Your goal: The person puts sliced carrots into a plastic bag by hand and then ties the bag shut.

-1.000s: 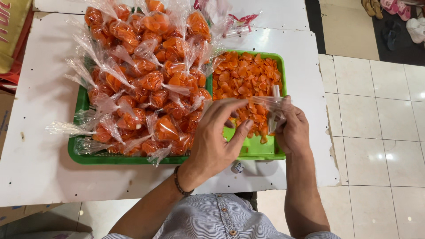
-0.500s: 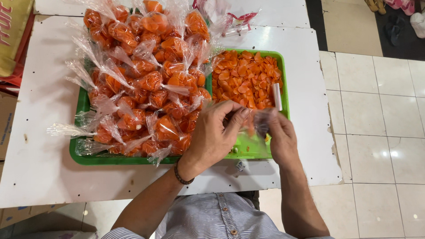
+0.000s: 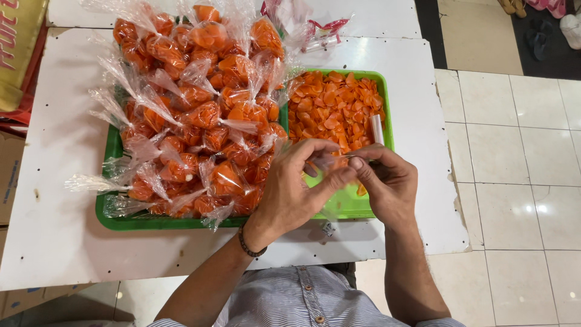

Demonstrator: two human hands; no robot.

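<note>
My left hand (image 3: 296,188) and my right hand (image 3: 387,181) meet over the near right corner of a green tray (image 3: 348,203). Both pinch a small clear plastic bag (image 3: 330,162) between fingertips; what is in it is hidden by my fingers. Beyond my hands lies a heap of loose orange snack pieces (image 3: 333,106) in the tray's right half. A pile of several tied clear bags of orange snacks (image 3: 200,109) fills the left half, right beside my left hand.
The tray rests on a white table (image 3: 54,181) whose right edge (image 3: 451,181) meets a tiled floor. A clear tube-like thing (image 3: 377,128) lies at the tray's right side. Empty wrappers (image 3: 315,27) lie behind the tray. Cardboard and a yellow sack (image 3: 18,48) sit far left.
My hands have drawn slightly closer together over the tray's near corner, and the fingertips now pinch the clear bag more tightly. The tray and the pile have not moved.
</note>
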